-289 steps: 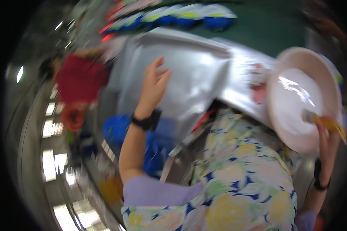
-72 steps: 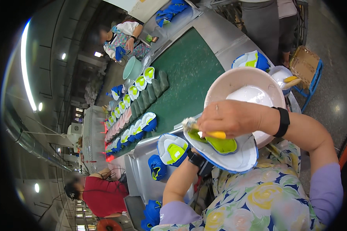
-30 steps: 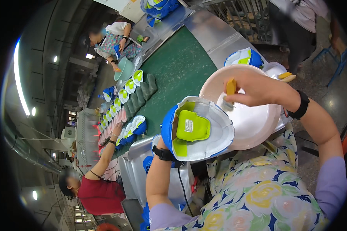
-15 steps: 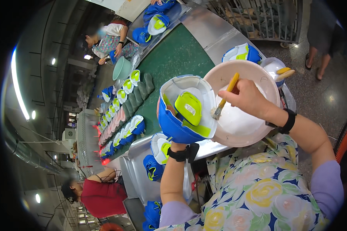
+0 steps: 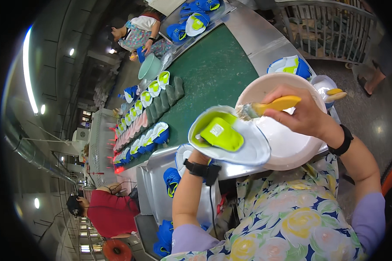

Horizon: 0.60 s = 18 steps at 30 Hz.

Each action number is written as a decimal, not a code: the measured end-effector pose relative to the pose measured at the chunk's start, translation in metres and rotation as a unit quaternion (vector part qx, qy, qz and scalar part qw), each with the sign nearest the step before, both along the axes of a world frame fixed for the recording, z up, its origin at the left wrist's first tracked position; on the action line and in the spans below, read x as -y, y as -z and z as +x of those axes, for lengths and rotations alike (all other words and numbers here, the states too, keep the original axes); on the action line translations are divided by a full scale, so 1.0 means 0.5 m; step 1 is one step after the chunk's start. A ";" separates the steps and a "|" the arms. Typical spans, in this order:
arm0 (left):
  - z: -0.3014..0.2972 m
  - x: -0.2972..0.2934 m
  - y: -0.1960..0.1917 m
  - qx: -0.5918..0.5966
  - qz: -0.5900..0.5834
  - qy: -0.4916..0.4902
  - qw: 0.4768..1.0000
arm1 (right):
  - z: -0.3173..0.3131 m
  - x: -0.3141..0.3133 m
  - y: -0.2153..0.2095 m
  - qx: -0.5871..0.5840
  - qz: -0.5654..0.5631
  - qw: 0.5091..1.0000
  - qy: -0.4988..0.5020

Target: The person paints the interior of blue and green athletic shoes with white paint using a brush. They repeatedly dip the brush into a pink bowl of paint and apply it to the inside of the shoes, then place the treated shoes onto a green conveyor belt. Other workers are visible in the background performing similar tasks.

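Note:
My right hand (image 5: 301, 114) is closed round the yellow handle of a brush (image 5: 279, 103). Its pale, wet-looking bristles point left, over the far edge of a shoe upper (image 5: 250, 145). That upper has a white lining and a lime-green tongue, and is tilted with its opening toward me. My left hand (image 5: 200, 156) holds it from beneath, most of the fingers hidden by it. Just behind and to the right, partly covered by the upper and my right hand, stands a pale pink basin (image 5: 314, 89) with white liquid inside.
A green conveyor belt (image 5: 213, 65) carries rows of blue-and-white uppers (image 5: 150, 137) and dark foot-shaped forms (image 5: 161, 104). Right of the basin are a small tub (image 5: 322, 82) with brushes and another upper (image 5: 289, 66). Co-workers stand at far left and lower left.
The shoe upper has turned and tipped, so its white lining now faces right and toward me. My right hand has raised the brush, swinging it from steep to nearly level.

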<state>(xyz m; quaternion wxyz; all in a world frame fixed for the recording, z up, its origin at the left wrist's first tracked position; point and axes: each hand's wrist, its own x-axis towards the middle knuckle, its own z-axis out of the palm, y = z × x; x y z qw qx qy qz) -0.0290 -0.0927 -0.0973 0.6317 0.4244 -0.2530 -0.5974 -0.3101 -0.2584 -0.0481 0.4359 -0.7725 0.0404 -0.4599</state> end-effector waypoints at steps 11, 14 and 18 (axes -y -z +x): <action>-0.091 -0.014 0.069 -0.145 0.054 0.018 0.988 | 0.104 0.013 -0.019 -0.032 -0.213 0.973 -0.084; -0.071 -0.008 0.038 -0.131 0.059 -0.005 0.990 | 0.094 0.041 -0.004 -0.141 -0.097 0.984 -0.050; -0.037 -0.014 0.015 -0.058 0.009 0.022 0.998 | 0.097 0.065 -0.001 -0.266 -0.017 0.964 -0.003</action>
